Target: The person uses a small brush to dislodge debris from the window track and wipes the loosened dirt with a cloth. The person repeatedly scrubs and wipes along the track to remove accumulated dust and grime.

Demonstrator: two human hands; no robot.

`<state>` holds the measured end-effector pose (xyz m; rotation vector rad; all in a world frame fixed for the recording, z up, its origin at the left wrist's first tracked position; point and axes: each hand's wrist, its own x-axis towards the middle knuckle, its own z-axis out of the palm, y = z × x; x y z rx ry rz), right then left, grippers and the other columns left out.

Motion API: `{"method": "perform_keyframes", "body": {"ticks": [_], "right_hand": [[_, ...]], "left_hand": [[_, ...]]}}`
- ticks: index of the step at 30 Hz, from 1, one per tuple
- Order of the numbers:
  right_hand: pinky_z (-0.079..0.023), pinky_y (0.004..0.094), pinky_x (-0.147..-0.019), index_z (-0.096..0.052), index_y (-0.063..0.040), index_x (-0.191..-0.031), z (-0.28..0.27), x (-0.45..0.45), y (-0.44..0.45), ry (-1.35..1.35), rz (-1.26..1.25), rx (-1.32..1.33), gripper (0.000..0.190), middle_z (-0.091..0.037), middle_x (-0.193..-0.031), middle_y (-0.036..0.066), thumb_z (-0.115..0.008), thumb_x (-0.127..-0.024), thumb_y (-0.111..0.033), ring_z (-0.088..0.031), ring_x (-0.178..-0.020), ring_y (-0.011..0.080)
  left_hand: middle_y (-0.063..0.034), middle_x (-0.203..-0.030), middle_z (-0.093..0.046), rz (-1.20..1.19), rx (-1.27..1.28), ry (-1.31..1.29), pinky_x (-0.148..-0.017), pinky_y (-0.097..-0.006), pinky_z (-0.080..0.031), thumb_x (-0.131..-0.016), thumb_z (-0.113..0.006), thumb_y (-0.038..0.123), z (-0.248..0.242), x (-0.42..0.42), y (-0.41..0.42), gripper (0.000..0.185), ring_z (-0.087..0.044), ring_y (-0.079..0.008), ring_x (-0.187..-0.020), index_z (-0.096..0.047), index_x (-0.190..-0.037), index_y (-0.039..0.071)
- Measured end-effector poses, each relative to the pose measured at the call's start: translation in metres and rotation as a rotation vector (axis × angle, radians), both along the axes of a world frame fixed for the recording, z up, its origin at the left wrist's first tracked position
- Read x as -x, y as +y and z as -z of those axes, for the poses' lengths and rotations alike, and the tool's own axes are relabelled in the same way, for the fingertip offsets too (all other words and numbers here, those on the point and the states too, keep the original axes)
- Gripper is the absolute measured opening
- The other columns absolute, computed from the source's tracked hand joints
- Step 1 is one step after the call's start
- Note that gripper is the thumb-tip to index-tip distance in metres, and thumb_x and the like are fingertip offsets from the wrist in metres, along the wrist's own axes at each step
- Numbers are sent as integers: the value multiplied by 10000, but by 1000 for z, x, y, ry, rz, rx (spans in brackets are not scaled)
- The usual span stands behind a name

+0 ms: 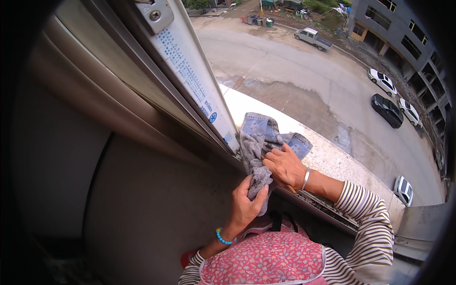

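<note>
A grey and blue patterned towel (257, 142) lies bunched over the window frame and spreads onto the pale outer sill (331, 160). My left hand (247, 205) pinches its near end between thumb and fingers. Just to the right, my right hand (285, 167) is closed around a thin wooden stick (292, 189), whose end sticks out below the palm. The fingers of that hand press against the towel, and the stick's other end is mostly hidden by them and the cloth. Dirt shows along the window track (324, 206) beside my right forearm.
An aluminium window sash (188, 78) with printed film rises at the left, beside a brown curtain (117, 107). Past the outer sill is a drop to a street (267, 53) with parked cars (387, 110) and a pickup truck (313, 38).
</note>
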<state>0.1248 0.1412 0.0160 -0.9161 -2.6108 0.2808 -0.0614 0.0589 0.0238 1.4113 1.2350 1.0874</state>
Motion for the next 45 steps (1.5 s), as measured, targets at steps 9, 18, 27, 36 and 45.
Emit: {"method": "perform_keyframes", "body": {"ticks": [9,18,27,36,45], "right_hand": [[-360,387,-712,-505,-54,-848,10,13,8,185,-88,35,211,-521,-877,107,-635,-686,-93,-513,-826,294],[-348,397,-698,-529,-86,-852,-28,-41,-44,17,84,258,85,-507,-800,79,-587,-901,-124,-514,-802,277],[-433,415,-717,-565,-39,-884,-64,-81,-112,143,198,442,72,-520,-822,127,-530,-940,-67,-534,-792,334],[-515,369,-755,-557,-20,-1076,-20,-28,-41,659,304,736,151,-651,-878,124,-468,-1023,-130,-643,-797,239],[-495,342,-727,-574,-37,-1064,23,-5,18,737,193,807,259,-619,-814,80,-380,-1022,-203,-591,-760,192]], "left_hand": [[-151,-979,-690,-47,-87,-49,-815,-326,-516,-891,-700,136,9,2,-10,351,-648,-174,-894,-612,-1177,-47],[-237,-1051,-685,77,-81,136,-855,-357,-525,-903,-708,213,18,-1,-8,515,-685,-265,-953,-537,-1274,-101],[-284,-1099,-671,376,-124,70,-898,-379,-527,-877,-723,197,4,-15,-8,501,-684,-375,-1028,-570,-1239,-114],[-170,-954,-704,87,-185,-96,-774,-327,-534,-899,-695,120,-21,4,12,346,-690,-219,-847,-614,-1189,-51],[-256,-1142,-597,-17,-289,283,-902,-425,-495,-896,-655,99,6,6,38,424,-613,-411,-1027,-550,-1274,-63]]}}
